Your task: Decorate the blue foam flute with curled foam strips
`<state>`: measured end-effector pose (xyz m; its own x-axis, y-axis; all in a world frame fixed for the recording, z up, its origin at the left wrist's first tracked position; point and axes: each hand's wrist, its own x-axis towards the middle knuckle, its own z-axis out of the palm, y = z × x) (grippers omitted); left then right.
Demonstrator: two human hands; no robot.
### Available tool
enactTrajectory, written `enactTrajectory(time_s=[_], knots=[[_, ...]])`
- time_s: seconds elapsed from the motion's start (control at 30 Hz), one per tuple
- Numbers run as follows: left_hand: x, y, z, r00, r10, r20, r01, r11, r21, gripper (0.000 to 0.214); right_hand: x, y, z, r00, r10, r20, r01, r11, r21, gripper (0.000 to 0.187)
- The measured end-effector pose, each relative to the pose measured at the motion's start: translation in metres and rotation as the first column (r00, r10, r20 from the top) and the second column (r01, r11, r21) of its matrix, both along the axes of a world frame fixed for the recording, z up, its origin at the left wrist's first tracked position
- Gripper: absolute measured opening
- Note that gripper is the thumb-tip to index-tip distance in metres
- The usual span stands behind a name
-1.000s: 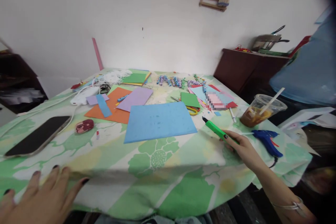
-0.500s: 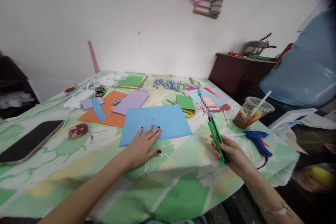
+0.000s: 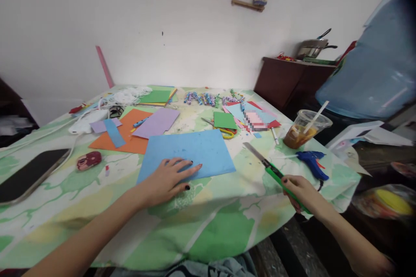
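My left hand (image 3: 167, 181) lies on the near left part of a blue sheet (image 3: 195, 149), its fingers stretched out across the paper. My right hand (image 3: 300, 194) is wrapped round a green utility knife (image 3: 274, 174), held to the right of the sheet above the tablecloth. The knife's blade is out and points up and left, apart from the paper. Behind the blue sheet are a purple sheet (image 3: 157, 122), an orange sheet (image 3: 107, 138) and yellow-handled scissors (image 3: 227, 133), partly covered by a green piece of paper (image 3: 225, 120).
On the right stand a plastic cup (image 3: 303, 130) with a straw and drink, and a blue glue gun (image 3: 312, 164). A phone (image 3: 32, 175) and a dark red case (image 3: 89, 161) lie left. Several curled paper strips (image 3: 208, 98) sit at the back, near white cord (image 3: 130, 95).
My right hand has moved right and slightly down with the knife, whose blade now tilts further left. My left hand has slid a little left on the sheet. The whole view has shifted slightly.
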<state>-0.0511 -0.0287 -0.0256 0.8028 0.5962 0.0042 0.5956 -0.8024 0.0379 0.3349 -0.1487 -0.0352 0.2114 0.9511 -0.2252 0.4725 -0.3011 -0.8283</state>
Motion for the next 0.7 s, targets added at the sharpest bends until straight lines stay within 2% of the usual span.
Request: enactTrajectory(time_s=[0.07, 0.13, 0.23, 0.3, 0.37, 0.5, 0.57, 0.7], knots=[[0.005, 0.013, 0.006, 0.997, -0.076, 0.013, 0.076, 0.997, 0.003, 0.048, 0.003, -0.011, 0.004, 0.986, 0.094, 0.138, -0.096, 0.995, 0.012, 0.042], [0.013, 0.028, 0.009, 0.986, -0.164, 0.019, 0.164, 0.986, 0.008, 0.048, 0.004, -0.019, 0.009, 0.953, 0.150, 0.264, -0.172, 0.983, 0.064, 0.048], [0.031, 0.044, 0.006, 0.961, -0.274, 0.025, 0.275, 0.961, -0.021, 0.055, 0.007, -0.026, 0.011, 0.901, 0.205, 0.382, -0.279, 0.949, 0.149, 0.031], [0.044, 0.046, 0.002, 0.947, -0.321, 0.020, 0.322, 0.945, -0.056, 0.052, 0.013, -0.029, 0.008, 0.894, 0.223, 0.389, -0.305, 0.938, 0.163, 0.025], [0.054, 0.043, -0.003, 0.939, -0.344, 0.021, 0.345, 0.935, -0.080, 0.050, 0.020, -0.034, 0.003, 0.906, 0.212, 0.366, -0.289, 0.942, 0.169, 0.026], [0.068, 0.039, -0.003, 0.930, -0.366, 0.025, 0.367, 0.928, -0.070, 0.050, 0.038, -0.043, -0.006, 0.907, 0.139, 0.397, -0.233, 0.952, 0.200, 0.045], [0.073, 0.040, -0.001, 0.924, -0.382, 0.021, 0.383, 0.922, -0.054, 0.051, 0.045, -0.046, -0.008, 0.887, 0.175, 0.426, -0.277, 0.942, 0.191, 0.049], [0.088, 0.045, 0.000, 0.897, -0.442, 0.032, 0.443, 0.895, -0.051, 0.052, 0.049, -0.043, -0.005, 0.836, 0.275, 0.474, -0.393, 0.904, 0.168, 0.045]])
